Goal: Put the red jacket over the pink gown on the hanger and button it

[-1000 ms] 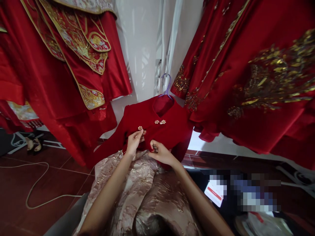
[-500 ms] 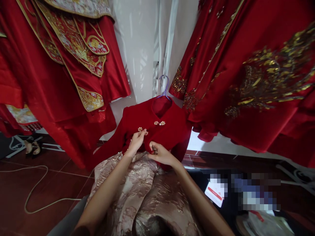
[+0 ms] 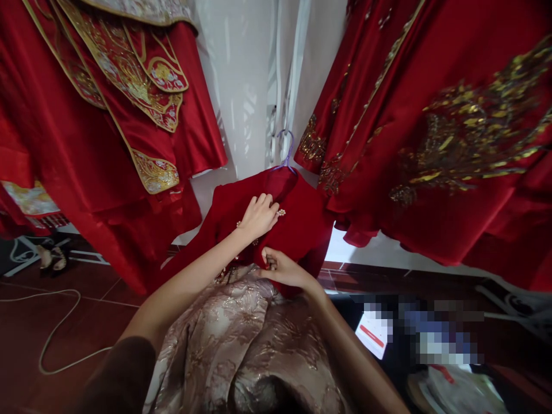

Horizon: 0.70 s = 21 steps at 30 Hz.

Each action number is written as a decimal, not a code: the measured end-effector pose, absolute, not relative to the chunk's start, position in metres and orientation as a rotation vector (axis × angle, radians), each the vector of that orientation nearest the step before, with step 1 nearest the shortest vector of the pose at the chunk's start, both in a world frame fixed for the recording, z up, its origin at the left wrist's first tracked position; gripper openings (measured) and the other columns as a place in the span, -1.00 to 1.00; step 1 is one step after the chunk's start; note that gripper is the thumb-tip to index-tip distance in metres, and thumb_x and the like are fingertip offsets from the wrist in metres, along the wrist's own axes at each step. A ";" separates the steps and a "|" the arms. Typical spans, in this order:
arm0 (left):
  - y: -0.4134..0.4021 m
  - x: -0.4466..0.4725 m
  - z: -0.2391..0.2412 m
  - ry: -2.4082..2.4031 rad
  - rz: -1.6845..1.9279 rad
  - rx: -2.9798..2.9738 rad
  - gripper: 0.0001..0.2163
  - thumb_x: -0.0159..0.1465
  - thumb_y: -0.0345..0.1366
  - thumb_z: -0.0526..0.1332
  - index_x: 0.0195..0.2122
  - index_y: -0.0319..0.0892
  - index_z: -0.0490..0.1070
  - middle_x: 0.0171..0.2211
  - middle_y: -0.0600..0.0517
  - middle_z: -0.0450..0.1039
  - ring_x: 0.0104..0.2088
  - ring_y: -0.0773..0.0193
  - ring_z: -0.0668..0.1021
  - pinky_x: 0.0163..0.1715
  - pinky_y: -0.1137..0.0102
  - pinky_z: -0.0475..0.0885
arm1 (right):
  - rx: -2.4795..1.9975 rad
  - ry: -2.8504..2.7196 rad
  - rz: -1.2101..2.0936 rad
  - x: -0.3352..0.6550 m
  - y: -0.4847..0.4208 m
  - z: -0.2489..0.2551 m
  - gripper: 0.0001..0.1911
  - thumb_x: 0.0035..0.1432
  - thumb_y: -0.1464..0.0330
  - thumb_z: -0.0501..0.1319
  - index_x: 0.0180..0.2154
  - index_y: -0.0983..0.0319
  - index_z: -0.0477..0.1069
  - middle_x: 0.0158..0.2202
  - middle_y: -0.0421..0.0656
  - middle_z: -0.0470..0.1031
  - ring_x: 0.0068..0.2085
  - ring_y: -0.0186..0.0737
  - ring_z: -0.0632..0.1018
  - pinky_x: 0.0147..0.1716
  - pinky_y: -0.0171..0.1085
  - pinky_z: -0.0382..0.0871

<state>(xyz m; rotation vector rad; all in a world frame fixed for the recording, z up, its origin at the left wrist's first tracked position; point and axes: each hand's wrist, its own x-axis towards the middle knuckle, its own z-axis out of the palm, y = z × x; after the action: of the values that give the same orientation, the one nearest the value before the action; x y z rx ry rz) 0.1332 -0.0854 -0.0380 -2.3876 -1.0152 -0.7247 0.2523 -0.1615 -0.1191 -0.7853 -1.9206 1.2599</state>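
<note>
A red velvet jacket (image 3: 233, 198) hangs in front of me on a purple hanger (image 3: 285, 150), with a shiny floral brocade cloth (image 3: 245, 310) below and nearer to me. My left hand (image 3: 260, 217) is closed at the collar, its fingers curled over the top flower-shaped button clasp (image 3: 281, 213); the clasp's left half is hidden. Lower down, my right hand (image 3: 282, 269) has its fingers bent in a pinch on the jacket's front, with a bit of red showing between them. Another flower button (image 3: 255, 242) shows just under my left wrist.
Red gowns with gold embroidery hang at left (image 3: 159, 144) and right (image 3: 431, 144). A lit phone (image 3: 373, 334) and a plastic-wrapped bundle (image 3: 466, 388) lie at lower right. A pale cable (image 3: 56, 333) and high-heeled shoes (image 3: 54, 257) are on the tiled floor.
My left hand has moved up and right, from the second flower clasp to the top one by the collar. My right hand has stayed in place.
</note>
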 end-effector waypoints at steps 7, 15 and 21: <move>-0.082 0.127 -0.029 -0.872 -0.764 -2.600 -0.85 0.27 -0.29 0.07 -0.25 -0.21 0.37 -0.20 -0.07 0.34 -0.12 0.14 0.35 -0.06 0.19 0.22 | -0.789 -1.924 1.308 0.252 -0.164 -0.117 -0.65 -0.05 0.21 0.33 -0.40 0.20 0.18 -0.43 -0.29 0.24 -0.41 -0.37 0.31 -0.40 -0.35 0.24; -0.078 0.124 -0.033 -0.672 -0.713 -2.627 -0.77 0.31 -0.43 -0.06 -0.19 -0.15 0.37 -0.37 0.01 0.39 -0.21 0.25 0.41 0.21 0.10 -0.02 | -0.952 -1.712 0.939 0.244 -0.164 -0.101 -0.68 0.06 0.11 0.24 -0.46 0.22 0.29 -0.53 -0.25 0.34 -0.49 -0.36 0.36 -0.46 -0.33 0.25; -0.073 0.123 -0.037 -0.771 -0.914 -2.698 -0.77 0.31 -0.42 -0.07 -0.27 -0.15 0.38 -0.42 0.02 0.38 -0.26 0.24 0.45 0.24 0.10 -0.04 | -0.878 -1.151 0.543 0.250 -0.132 -0.055 -0.64 0.11 0.09 0.16 -0.52 0.20 0.20 -0.54 -0.26 0.28 -0.46 -0.36 0.37 -0.38 -0.33 0.31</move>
<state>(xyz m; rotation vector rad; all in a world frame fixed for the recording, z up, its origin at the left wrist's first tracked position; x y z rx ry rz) 0.1231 -0.0732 -0.0372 -2.6976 -0.7712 -0.9143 0.2501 -0.1320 -0.0550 -0.8777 -1.1513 0.5426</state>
